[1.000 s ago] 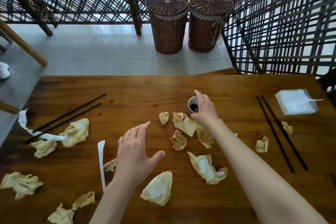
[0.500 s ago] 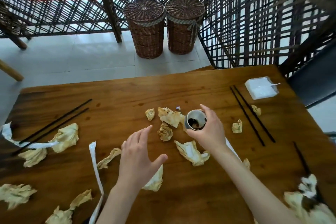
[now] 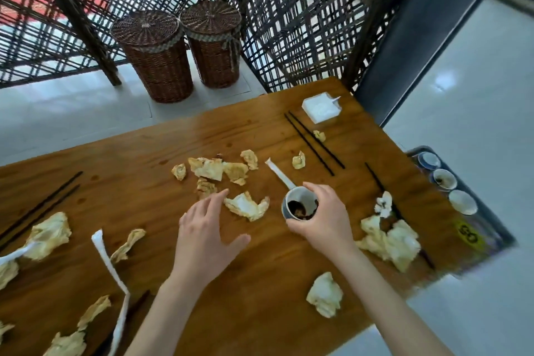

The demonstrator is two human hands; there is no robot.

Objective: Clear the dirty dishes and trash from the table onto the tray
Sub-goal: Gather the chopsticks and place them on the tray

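White cup (seemingly lifted) now nearer tray.

I hold a small white cup, tilted, dark dregs inside, above the wooden table. Crumpled stained napkins litter it. The tray, right, carries what look like three cups.

Brown table, yellowed napkins.
My white cup holds dark dregs; black chopsticks, brown wicker baskets.
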